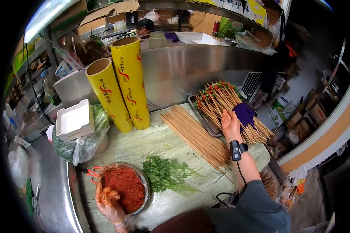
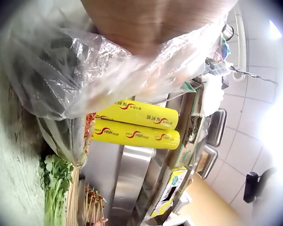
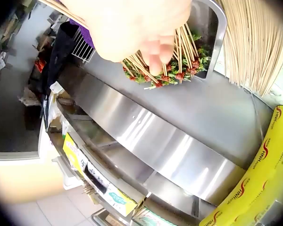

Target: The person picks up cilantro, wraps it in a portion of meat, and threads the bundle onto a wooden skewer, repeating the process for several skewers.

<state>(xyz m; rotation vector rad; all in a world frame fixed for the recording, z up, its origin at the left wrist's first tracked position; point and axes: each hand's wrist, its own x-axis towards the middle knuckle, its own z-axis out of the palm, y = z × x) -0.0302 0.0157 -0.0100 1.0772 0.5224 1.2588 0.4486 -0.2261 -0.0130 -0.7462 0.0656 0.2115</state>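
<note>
My left hand [image 1: 112, 206], in a clear plastic glove smeared with red, is at the left rim of a round bowl [image 1: 147, 190] of red minced meat [image 1: 124, 186]. Its fingers are loosely bent, and nothing shows held in them. In the left wrist view the glove's loose cuff [image 2: 118, 70] hides the fingers. My bare right hand [image 1: 231, 124] lies over a pile of skewers [image 1: 217, 97] with red meat and green leaves at their tips, fingers touching the sticks. Under the pile is a metal tray [image 3: 220, 21]. A purple cloth [image 1: 243, 115] covers part of the sticks.
Bare wooden sticks [image 1: 196, 136] lie between the tray and a bunch of green herbs [image 1: 163, 171]. Two yellow film rolls [image 1: 130, 85] stand behind, beside white trays [image 1: 76, 118] on a bagged bundle. Orange-handled scissors [image 1: 92, 173] lie by the bowl. Another person [image 1: 144, 26] is beyond the metal partition.
</note>
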